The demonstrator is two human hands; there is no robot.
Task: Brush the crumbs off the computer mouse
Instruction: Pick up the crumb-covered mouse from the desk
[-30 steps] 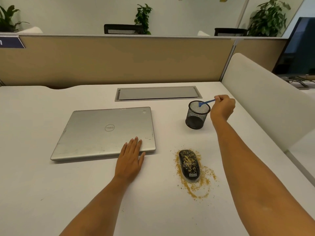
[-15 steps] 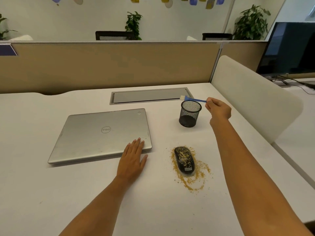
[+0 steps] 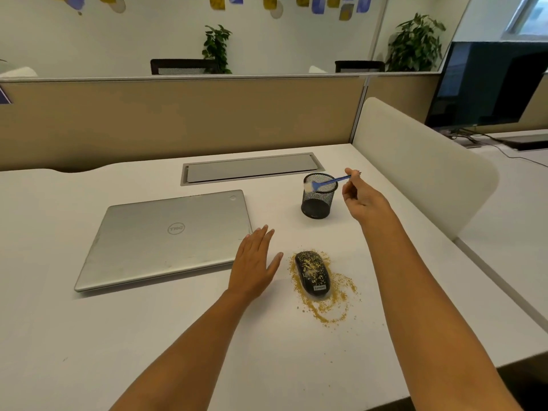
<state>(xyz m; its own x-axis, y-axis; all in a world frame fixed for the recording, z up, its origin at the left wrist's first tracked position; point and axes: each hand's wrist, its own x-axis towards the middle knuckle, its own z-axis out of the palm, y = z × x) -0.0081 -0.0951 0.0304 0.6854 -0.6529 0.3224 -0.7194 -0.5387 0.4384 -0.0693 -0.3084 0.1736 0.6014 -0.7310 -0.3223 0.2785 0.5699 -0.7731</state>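
The right hand (image 3: 366, 200) pinches the tail of the blue brush (image 3: 326, 183) between thumb and fingertips, its bristle end poised over the mouth of the black mesh cup (image 3: 317, 204), which stands at 12 o'clock from the mouse. The left hand (image 3: 256, 262) is open and palm down, fingers straight, at the mouse's 9 o'clock, just beside the near right corner of the closed laptop (image 3: 166, 235); whether it rests on the tabletop (image 3: 296, 366) cannot be told. The computer mouse (image 3: 312, 272) sits untouched, its back speckled with crumbs (image 3: 327, 318), more banked around it and trailing off toward 5 o'clock. This looks like the fetching step: brush in hand, no sweeping begun. The next move calls for carrying the brush down toward 6 o'clock with bristles turned onto the mouse, the left hand perhaps steadying its flank. There's room: bare tabletop between cup and mouse, and wide at 3 o'clock before the white side panel (image 3: 421, 179). Strokes toward 9 o'clock would likely send crumbs at the laptop; 3 or 5 o'clock looks safer.
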